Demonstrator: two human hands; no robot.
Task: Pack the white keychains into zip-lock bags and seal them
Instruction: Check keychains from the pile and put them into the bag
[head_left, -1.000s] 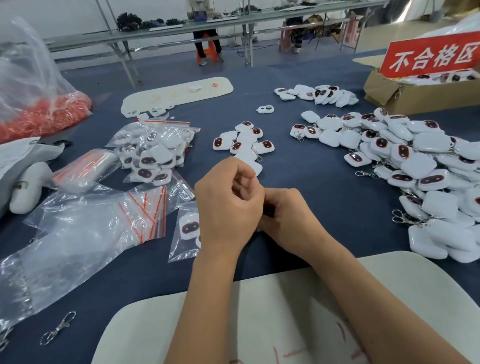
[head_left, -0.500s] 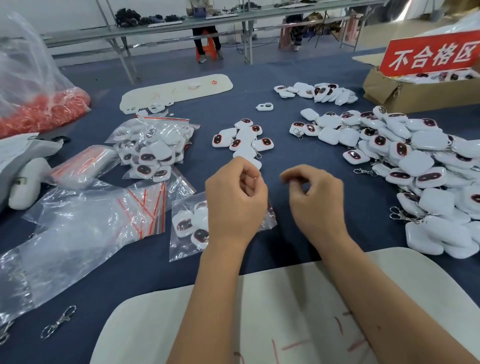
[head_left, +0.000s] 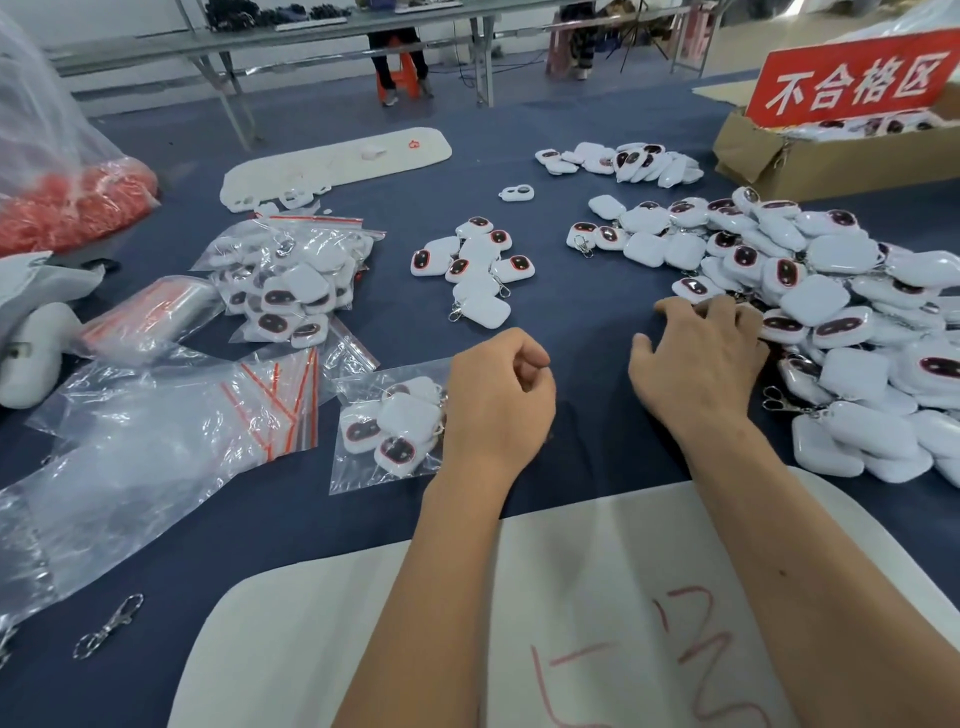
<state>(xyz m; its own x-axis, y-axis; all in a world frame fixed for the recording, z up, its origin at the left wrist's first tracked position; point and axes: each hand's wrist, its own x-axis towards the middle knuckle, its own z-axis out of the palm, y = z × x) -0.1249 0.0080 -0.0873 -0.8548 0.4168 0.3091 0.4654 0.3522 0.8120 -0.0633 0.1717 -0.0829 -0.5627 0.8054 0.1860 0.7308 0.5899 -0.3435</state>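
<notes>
The filled zip-lock bag (head_left: 387, 428) lies on the blue table (head_left: 582, 322) under the loosely curled left hand (head_left: 498, 402), apparently holding nothing; the right hand (head_left: 698, 364), fingers spread, touches the keychain pile (head_left: 831, 312); next probably comes gathering keychains for another bag.

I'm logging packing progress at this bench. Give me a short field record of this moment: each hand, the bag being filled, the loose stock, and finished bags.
left hand: fingers curled, resting at the edge of the current bag; grip unclear
right hand: fingers spread, reaching into the loose keychains
current bag: holds several keychains, lying flat
loose keychains: large pile on the right
packed bags: heap at left
empty bags: near left
</notes>
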